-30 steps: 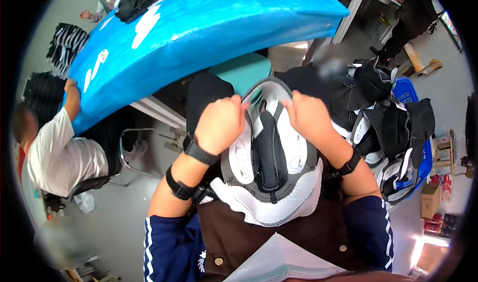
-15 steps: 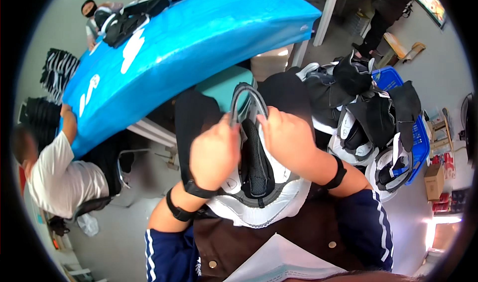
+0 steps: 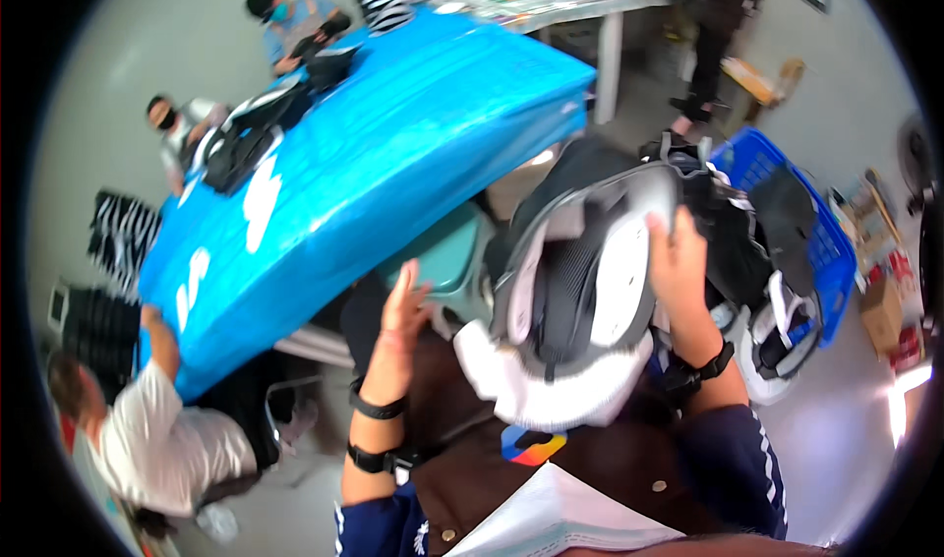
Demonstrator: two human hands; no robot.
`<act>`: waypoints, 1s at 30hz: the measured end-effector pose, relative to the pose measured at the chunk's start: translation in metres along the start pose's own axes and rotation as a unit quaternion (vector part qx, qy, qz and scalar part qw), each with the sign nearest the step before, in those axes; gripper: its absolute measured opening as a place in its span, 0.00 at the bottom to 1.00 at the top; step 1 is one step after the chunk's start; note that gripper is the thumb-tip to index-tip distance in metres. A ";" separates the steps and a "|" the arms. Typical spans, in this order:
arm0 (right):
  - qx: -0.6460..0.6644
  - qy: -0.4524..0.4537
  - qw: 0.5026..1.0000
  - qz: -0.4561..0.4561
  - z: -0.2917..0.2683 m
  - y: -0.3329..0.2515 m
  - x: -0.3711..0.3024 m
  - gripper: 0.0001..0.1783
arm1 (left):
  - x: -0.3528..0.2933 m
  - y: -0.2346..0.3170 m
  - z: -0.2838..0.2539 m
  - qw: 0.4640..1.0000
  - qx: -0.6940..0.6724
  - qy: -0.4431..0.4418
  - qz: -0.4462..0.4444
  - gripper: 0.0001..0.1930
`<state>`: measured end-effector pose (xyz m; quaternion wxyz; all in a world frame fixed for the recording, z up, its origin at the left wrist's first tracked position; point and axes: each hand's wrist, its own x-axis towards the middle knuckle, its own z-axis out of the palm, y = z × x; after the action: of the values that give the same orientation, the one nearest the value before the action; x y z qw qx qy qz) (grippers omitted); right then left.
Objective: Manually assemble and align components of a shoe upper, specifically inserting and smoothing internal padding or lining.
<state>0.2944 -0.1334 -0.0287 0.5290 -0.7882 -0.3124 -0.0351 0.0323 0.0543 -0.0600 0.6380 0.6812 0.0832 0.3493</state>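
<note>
Tilted over my lap is a stitched black, grey and white piece [image 3: 567, 292] with a dark mesh middle, white padded side panels and a loose white fabric edge; it looks like an unfinished backpack. At its right rim, my right hand [image 3: 678, 267] grips it, thumb on the white panel. My left hand [image 3: 401, 311] is off the piece, to its left, with fingers apart and nothing in them. Between that hand and the blue-covered table sits a teal box or stool [image 3: 442, 252]. The underside of the piece is hidden, and its edges are blurred.
A long table under shiny blue sheeting [image 3: 393, 154] runs along the left, with people seated at its far side and end. To my right, a blue plastic basket [image 3: 836, 262] stands beside a heap of similar black and white pieces [image 3: 777, 331]. A cardboard box [image 3: 882, 316] lies farther right.
Both hands were at the grey rim of the piece over my knees. The left has let go and moved left; the right has moved right, and the piece is now raised, turned and nearer.
</note>
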 end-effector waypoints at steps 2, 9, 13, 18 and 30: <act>0.159 0.224 0.960 -0.053 -0.028 0.017 0.023 0.15 | -0.001 -0.041 -0.045 0.979 0.200 0.019 0.036 0.21; -0.009 0.663 0.721 -0.202 -0.176 0.003 0.056 0.19 | -0.036 -0.134 -0.059 0.948 0.230 -0.027 -0.220 0.16; -0.307 0.703 0.578 -0.279 -0.242 0.004 0.052 0.20 | -0.018 -0.128 -0.052 0.940 0.190 -0.060 -0.277 0.20; -0.341 0.677 0.617 -0.214 -0.300 0.011 0.067 0.19 | -0.022 -0.159 -0.068 0.930 0.166 -0.045 -0.324 0.26; -0.501 0.064 0.801 0.320 -0.374 0.081 -0.076 0.20 | -0.021 -0.225 -0.143 0.889 -0.073 0.141 -0.430 0.21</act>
<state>0.3790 -0.5081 0.0397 0.0601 -0.9946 0.0534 -0.0652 0.0080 0.1969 -0.2846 0.7552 0.4743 0.4308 0.1382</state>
